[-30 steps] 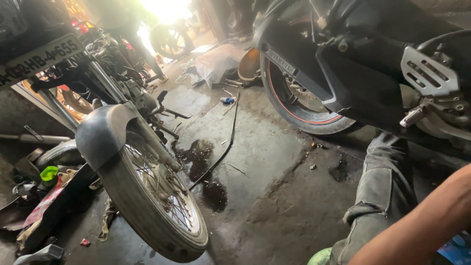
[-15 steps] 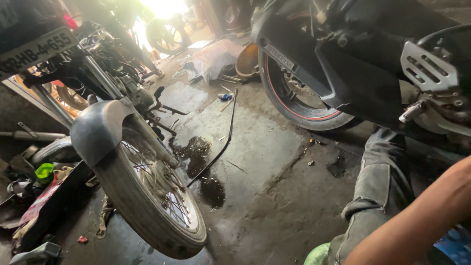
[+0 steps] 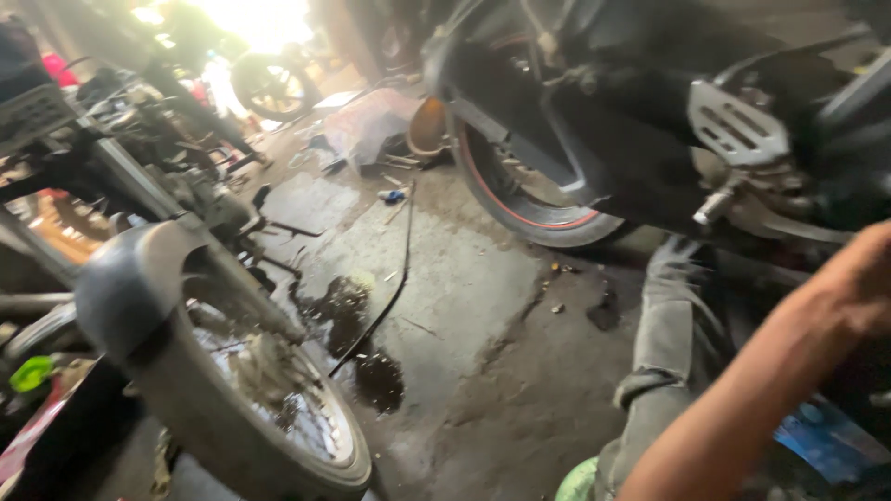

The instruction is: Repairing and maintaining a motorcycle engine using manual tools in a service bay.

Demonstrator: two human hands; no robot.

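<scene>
A bare forearm (image 3: 742, 399) is seen crossing the lower right corner of the view, rising toward the right edge, where the right hand (image 3: 858, 278) is blurred and partly cut off; whether its fingers are clenched or released cannot be told. The left hand is not shown. The right hand is held just beside the black motorcycle (image 3: 650, 111) at the top right, close to its perforated silver heel plate (image 3: 738, 121) and a protruding footpeg (image 3: 710, 209). The rear wheel (image 3: 520, 195) of that motorcycle, marked by a red rim stripe, is rested on the concrete floor (image 3: 464, 297). Below the forearm, a leg in grey trousers (image 3: 664, 343) is stretched over the floor. At the lower left, a second motorcycle's spoked front wheel (image 3: 269, 399) is seen under a grey mudguard (image 3: 130, 278). Between the two wheels, a dark oil stain (image 3: 367, 371) and a thin black cable (image 3: 394, 278) are laid out on the floor.
</scene>
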